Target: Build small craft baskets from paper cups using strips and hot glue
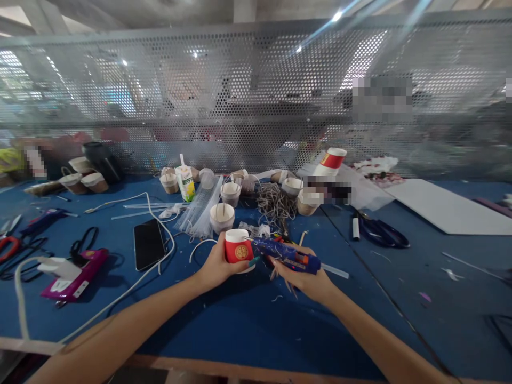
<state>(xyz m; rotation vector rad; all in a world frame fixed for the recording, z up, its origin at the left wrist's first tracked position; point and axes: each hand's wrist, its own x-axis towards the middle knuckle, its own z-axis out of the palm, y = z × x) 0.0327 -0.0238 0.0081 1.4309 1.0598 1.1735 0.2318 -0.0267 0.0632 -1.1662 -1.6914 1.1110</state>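
Observation:
My left hand [218, 266] is wrapped round a small red paper cup [238, 249] with a gold emblem and white rim, holding it just above the blue table [248, 325]. My right hand [308, 280] grips a blue hot glue gun [286, 253], its nozzle pointing left at the cup's side. A glue stick [335, 271] sticks out of the gun's back end. Both hands meet at the table's middle.
Behind the hands lie a bundle of twine [274, 205], several twine-wrapped cups [222, 216], a clear bag of glue sticks [202, 210] and a drink carton [185, 182]. A black phone [149, 244] with white cable lies left, scissors [380, 230] right, a white board [448, 208] far right.

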